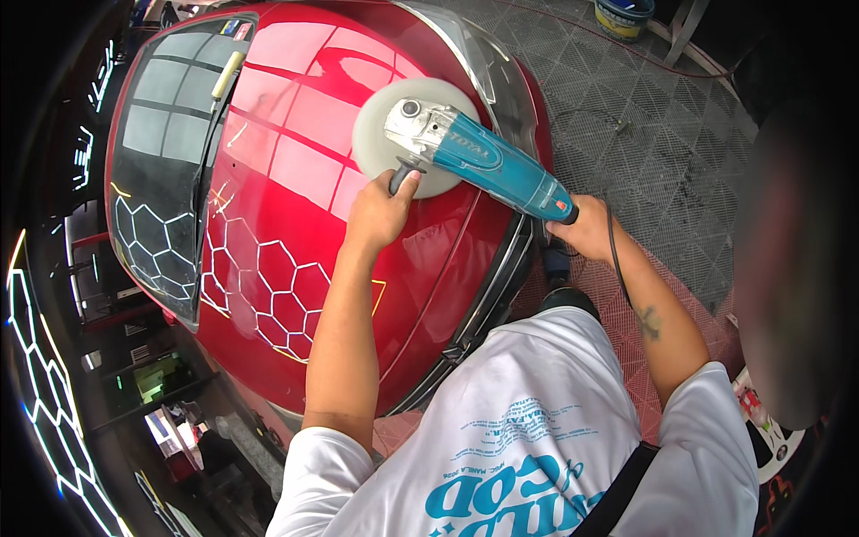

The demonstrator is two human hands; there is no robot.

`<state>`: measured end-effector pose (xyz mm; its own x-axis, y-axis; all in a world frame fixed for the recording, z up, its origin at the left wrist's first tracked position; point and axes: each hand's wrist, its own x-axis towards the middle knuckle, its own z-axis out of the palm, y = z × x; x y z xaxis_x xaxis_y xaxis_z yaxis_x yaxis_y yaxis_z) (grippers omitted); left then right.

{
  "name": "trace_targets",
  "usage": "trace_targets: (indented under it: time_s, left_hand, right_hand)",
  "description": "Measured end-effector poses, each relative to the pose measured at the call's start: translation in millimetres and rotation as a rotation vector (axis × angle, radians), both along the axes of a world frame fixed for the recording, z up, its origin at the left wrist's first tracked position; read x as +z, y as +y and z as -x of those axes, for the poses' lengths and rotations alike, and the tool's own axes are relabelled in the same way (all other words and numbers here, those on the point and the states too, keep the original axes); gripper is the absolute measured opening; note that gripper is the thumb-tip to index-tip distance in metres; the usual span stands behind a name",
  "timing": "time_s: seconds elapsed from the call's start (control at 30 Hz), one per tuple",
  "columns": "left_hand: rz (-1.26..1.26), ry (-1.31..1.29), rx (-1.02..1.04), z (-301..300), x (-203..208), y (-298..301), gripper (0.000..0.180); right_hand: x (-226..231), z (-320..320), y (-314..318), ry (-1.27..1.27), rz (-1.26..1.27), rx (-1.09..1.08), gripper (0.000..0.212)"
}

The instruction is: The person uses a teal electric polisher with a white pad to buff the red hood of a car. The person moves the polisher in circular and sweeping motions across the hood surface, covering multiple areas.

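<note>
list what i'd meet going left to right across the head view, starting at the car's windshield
Windshield → left hand → blue body of the polisher → right hand → bucket

Glossy red car bonnet [304, 201] curving before me, teal power polisher [501, 168] set on it by a broad white pad [374, 134], grey and red grid-tiled floor [671, 170] alongside, blue bucket [624, 20] standing at its far edge

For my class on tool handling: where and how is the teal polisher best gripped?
Probably from the near side: left hand on the side handle jutting that way, right hand around the slim rear of the polisher, away from the white pad.
</note>
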<state>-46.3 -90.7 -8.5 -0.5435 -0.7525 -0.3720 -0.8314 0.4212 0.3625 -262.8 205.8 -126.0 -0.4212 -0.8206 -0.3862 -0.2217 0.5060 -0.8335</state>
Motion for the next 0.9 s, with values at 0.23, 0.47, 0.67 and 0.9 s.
trace_targets:
  time_s: [0.23, 0.47, 0.67, 0.9]
  left_hand:
    - [-0.044, -0.12, 0.019, -2, 33, 22, 0.066]
    - [-0.054, -0.159, 0.101, -28, 26, 41, 0.062]
    - [-0.061, -0.093, 0.142, -49, 16, 52, 0.056]
    - [-0.058, -0.041, 0.187, -72, 8, 62, 0.051]
  right_hand:
    - [-12, -8, 7, -0.074, 0.003, 0.049, 0.038]
    - [-14, -23, 13, -0.094, -0.026, 0.067, 0.038]
    - [-10, -26, 11, -0.039, -0.072, 0.104, 0.029]
    - [-8, -29, 5, -0.017, -0.11, 0.16, 0.033]
